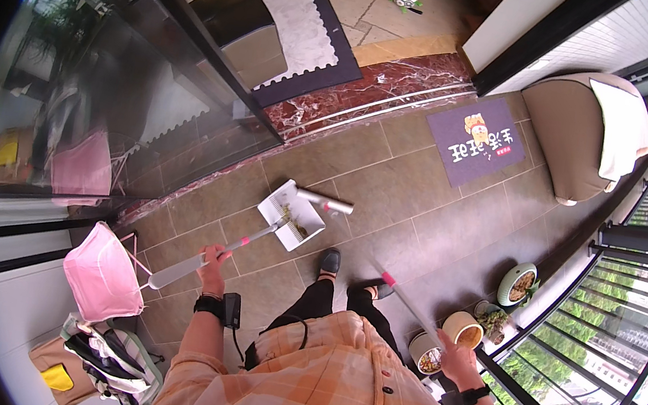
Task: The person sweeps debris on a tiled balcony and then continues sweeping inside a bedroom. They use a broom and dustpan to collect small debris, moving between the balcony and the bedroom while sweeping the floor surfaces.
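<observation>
My left hand [213, 268] grips the grey handle of a long-handled white dustpan [308, 233], which rests on the tiled floor ahead of my feet. Bits of plant debris [291, 218] lie inside the dustpan near its comb teeth. In my right hand [457, 361] is the pole of a broom [412, 307]. The broom's pale head [324, 201] is at the dustpan's far right side, overlapping its edge in the view; whether they touch I cannot tell. Part of the broom's pole is blurred.
Potted plants [517, 284] and pots line the railing [598, 328] at right. A purple doormat [475, 142] and a brown beanbag [564, 130] are at upper right. A pink folding chair [102, 277] stands at left. The glass sliding door [189, 103] meets a marble threshold [377, 86].
</observation>
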Available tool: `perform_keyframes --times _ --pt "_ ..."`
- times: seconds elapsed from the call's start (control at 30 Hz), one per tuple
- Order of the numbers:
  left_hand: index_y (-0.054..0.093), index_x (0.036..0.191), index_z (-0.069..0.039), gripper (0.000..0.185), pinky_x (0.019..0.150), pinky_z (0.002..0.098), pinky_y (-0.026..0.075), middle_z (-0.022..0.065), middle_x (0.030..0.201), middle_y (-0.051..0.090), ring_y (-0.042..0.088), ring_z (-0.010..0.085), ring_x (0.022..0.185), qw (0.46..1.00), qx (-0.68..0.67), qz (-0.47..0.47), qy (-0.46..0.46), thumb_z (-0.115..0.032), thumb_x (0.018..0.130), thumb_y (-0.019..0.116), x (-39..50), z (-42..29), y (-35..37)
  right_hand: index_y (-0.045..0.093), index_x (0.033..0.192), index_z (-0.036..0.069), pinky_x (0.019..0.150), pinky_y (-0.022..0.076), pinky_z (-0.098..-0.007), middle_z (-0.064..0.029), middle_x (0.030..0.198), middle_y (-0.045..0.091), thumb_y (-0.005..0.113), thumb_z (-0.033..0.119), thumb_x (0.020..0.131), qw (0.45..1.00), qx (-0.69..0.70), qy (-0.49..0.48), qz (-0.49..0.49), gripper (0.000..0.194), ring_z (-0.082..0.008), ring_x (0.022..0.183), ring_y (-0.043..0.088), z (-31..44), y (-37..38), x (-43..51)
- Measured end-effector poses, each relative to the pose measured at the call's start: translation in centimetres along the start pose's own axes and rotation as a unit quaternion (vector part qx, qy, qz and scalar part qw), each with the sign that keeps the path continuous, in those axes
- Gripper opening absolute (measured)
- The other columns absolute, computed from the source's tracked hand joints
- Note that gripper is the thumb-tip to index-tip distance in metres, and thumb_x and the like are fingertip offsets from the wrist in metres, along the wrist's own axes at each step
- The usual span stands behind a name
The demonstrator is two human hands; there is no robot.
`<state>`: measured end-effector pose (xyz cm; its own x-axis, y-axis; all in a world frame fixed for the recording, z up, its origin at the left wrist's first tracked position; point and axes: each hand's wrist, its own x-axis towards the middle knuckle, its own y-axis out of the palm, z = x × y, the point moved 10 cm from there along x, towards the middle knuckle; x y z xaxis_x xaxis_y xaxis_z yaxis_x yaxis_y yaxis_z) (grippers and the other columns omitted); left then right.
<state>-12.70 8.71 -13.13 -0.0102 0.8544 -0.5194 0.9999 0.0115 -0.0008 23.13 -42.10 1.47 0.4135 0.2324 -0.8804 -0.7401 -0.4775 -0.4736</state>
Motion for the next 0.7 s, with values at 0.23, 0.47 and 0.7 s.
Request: perform_keyframes --times 0.23,0.47,0.7 --pt "0.053 0.078 0.004 0.013 0.066 0.0287 0.056 0.0093 0.08 0.051 0.06 0.0215 0.072 0.998 0.009 -0.045 0.041 -0.009 0.081 0.052 -0.5 -0.9 -4.0 0.024 0.14 0.011 0.066 0.05 -0.0445 -0.0187 0.083 0.064 0.047 0.009 0.081 0.992 -0.073 -0.045 -0.089 0.063 -0.0338 0.077 0.063 5.1 -2.8 9.6" --pt "0.054 0.078 0.005 0.015 0.063 0.0271 0.055 0.0099 0.082 0.051 0.06 0.0207 0.069 0.993 -0.033 -0.116 0.017 -0.01 0.082 0.053 -0.7 0.1 -6.9 0.026 0.138 0.002 0.065 0.0516 -0.0404 -0.0145 0.081 0.065 0.046 0.008 0.082 0.973 -0.178 -0.143 -0.046 0.059 -0.0293 0.076 0.065 11.3 -0.7 10.9" --pt "0.054 0.08 0.005 0.012 0.064 0.0278 0.056 0.0114 0.085 0.053 0.061 0.0215 0.073 0.992 -0.05 -0.117 0.025 -0.007 0.081 0.054 -0.2 0.5 -7.4 0.034 0.136 0.021 0.075 0.0479 -0.0441 -0.019 0.088 0.064 0.047 0.01 0.081 0.986 -0.125 -0.11 0.004 0.057 -0.0346 0.086 0.062 7.4 -4.7 3.9"
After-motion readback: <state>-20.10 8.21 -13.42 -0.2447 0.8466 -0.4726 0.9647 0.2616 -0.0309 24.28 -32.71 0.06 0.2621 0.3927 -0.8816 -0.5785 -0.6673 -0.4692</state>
